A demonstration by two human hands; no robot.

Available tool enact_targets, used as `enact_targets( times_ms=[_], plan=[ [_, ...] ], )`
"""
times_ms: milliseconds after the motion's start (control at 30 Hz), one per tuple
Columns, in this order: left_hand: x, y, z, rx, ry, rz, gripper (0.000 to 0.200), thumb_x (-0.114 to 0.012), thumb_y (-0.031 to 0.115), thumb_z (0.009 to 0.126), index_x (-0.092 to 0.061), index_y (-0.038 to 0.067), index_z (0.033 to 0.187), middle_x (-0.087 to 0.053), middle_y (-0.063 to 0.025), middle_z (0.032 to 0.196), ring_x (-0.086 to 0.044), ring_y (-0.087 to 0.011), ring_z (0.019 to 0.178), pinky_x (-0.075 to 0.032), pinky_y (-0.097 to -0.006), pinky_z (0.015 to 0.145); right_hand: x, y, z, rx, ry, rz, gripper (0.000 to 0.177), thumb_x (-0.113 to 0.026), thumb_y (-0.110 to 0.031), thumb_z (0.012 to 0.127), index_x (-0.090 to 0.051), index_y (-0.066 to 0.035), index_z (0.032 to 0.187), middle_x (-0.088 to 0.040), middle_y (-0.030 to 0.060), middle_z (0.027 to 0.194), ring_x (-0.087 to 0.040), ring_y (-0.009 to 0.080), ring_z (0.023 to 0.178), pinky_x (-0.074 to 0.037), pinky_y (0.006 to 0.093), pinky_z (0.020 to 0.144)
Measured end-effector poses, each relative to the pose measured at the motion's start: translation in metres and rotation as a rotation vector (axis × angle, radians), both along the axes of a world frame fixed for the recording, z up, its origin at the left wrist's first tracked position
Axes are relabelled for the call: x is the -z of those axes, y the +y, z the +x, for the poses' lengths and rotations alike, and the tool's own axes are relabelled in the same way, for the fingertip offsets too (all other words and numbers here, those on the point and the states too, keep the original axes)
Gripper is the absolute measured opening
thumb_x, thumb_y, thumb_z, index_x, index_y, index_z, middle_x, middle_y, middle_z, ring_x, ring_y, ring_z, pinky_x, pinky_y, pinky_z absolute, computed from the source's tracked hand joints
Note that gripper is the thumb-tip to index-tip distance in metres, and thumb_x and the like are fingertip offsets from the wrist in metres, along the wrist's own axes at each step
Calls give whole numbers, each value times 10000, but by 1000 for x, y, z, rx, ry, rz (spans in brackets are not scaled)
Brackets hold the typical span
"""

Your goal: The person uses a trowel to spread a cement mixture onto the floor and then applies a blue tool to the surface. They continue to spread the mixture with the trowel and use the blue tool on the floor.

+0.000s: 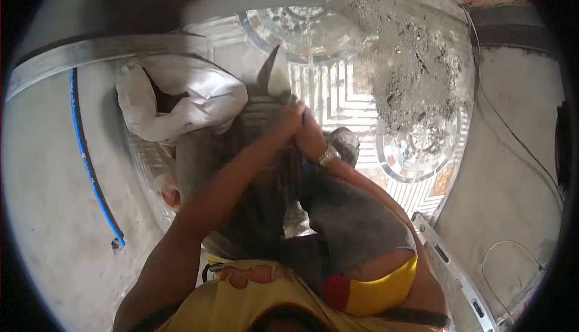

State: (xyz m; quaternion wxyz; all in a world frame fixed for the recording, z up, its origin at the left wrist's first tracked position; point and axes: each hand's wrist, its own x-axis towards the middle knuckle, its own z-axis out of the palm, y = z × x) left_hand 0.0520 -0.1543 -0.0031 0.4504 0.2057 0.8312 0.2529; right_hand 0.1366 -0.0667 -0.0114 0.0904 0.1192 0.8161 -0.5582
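A trowel (278, 79) with a pointed metal blade stands out ahead of my two hands, between my knees. My right hand (310, 136), with a watch on its wrist, is closed around the handle, which the fingers mostly hide. Against it lies my left hand (287, 120), slightly blurred, its fingers closed at the handle end near the blade. A white sack (187, 100) with its mouth rolled open sits left of the blade; its inside is dark.
Grey loose mortar (416, 72) is spread over the patterned tile floor (338, 91) on the right. A spirit level (452, 271) lies at the lower right. Along the left runs a blue pipe (86, 157). A thin cable (500, 121) trails down the right side.
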Motion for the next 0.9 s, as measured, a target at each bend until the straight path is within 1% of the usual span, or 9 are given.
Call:
enact_targets(
  times_ms=[100, 167, 300, 367, 467, 600, 733, 833, 900],
  plan=[
    [3, -14, 13, 131, 70, -32, 239, -392, 166, 878, -510, -3, 1000, -566, -250, 970, -549, -362, 934, -422, -440, 773, -24, -11, 1, 30, -270, 100, 379, -479, -92, 820, -402, 58, 1160, -570, 278, 933, -560, 444, 871, -449, 487, 760],
    [52, -17, 48, -257, 291, 292, 251, -392, 191, 880, -496, -8, 993, -569, -253, 951, -567, -383, 857, -441, -458, 728, 5, -15, 7, 63, 378, 429, 304, -497, -125, 816, -422, 29, 1067, -582, 252, 797, -570, 449, 728, -461, 485, 624],
    [14, 7, 4, -38, 99, 37, 267, -333, 175, 898, -505, -16, 971, -549, -199, 915, -547, -289, 876, -432, -389, 768, 15, -2, 7, 91, -25, 107, 286, -481, -174, 847, -408, 27, 1038, -583, 261, 783, -573, 455, 731, -467, 486, 605],
    [-17, 7, 26, -540, -248, 225, 226, -403, 178, 868, -481, -1, 982, -558, -224, 942, -560, -323, 882, -426, -444, 763, 34, -9, 17, 33, 91, 109, 277, -470, -178, 851, -418, 25, 1033, -573, 258, 787, -569, 434, 739, -459, 479, 595],
    [90, -20, 53, -365, 311, 394, 268, -371, 217, 891, -492, -5, 980, -570, -205, 898, -564, -309, 812, -425, -437, 728, 5, -15, 33, 4, 130, 139, 258, -453, -117, 827, -461, 42, 1030, -550, 224, 832, -541, 399, 761, -443, 457, 625],
    [-12, 11, 12, -243, -169, 138, 416, -282, 312, 933, -531, -18, 983, -565, -217, 978, -534, -271, 850, -413, -410, 715, 25, 1, 20, 67, -22, 102, 356, -475, -189, 860, -381, 41, 1114, -561, 284, 802, -571, 436, 719, -447, 495, 628],
    [31, -2, 62, -263, 382, 321, 445, -320, 344, 916, -543, -41, 913, -587, -208, 869, -545, -286, 781, -407, -438, 687, 21, -15, 55, 90, 378, 211, 437, -480, -207, 862, -341, 62, 1176, -561, 276, 847, -578, 429, 681, -437, 513, 625],
    [1, 19, 36, -356, -271, 34, 432, -326, 329, 919, -542, -45, 932, -582, -232, 934, -555, -300, 870, -404, -442, 756, 25, 7, 38, 15, -129, 117, 457, -499, -168, 829, -345, 61, 1193, -566, 266, 888, -582, 417, 704, -458, 482, 657],
    [-10, 20, 28, -329, -189, 38, 348, -320, 254, 915, -530, -20, 961, -553, -246, 994, -535, -337, 938, -403, -449, 798, -9, 11, 19, 53, -235, 68, 436, -493, -157, 822, -375, 56, 1183, -547, 280, 951, -571, 414, 771, -452, 469, 715]
  ],
)
